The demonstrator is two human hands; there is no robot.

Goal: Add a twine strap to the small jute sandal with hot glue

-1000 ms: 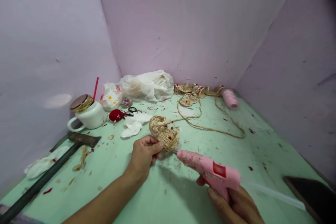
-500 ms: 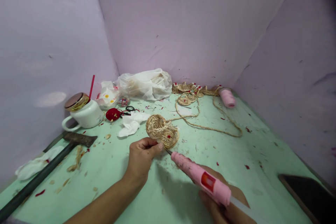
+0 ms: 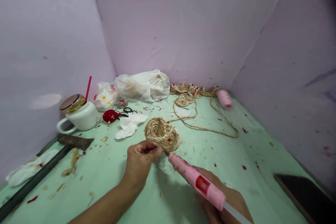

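My left hand (image 3: pixel 144 157) pinches the near edge of a small slipper-shaped piece of coiled straw rope (image 3: pixel 157 129), which has a red dot on it. The piece is tilted up, and a strand of rope (image 3: pixel 194 124) runs from it toward the back right. My right hand (image 3: pixel 220 192) is closed around a pink hot glue gun (image 3: pixel 183 169) with a red switch and a pale glue stick in its rear end. The gun's dark metal tip is at the lower edge of the rope piece, right beside my left fingertips. Whether it touches is hard to see.
At left are a hammer-like tool (image 3: pixel 75 142), a white mug (image 3: pixel 86 115), a red pincushion (image 3: pixel 110 116) and crumpled tissue (image 3: pixel 130 126). A plastic bag (image 3: pixel 147 85), finished-looking rope pieces (image 3: pixel 183 99) and a pink spool (image 3: pixel 224 98) line the back. A phone (image 3: pixel 301 192) lies right.
The rope piece has tilted slightly, its coiled face turning more toward me. The glue gun's tip stays at its lower edge. The whole view has shifted a little.
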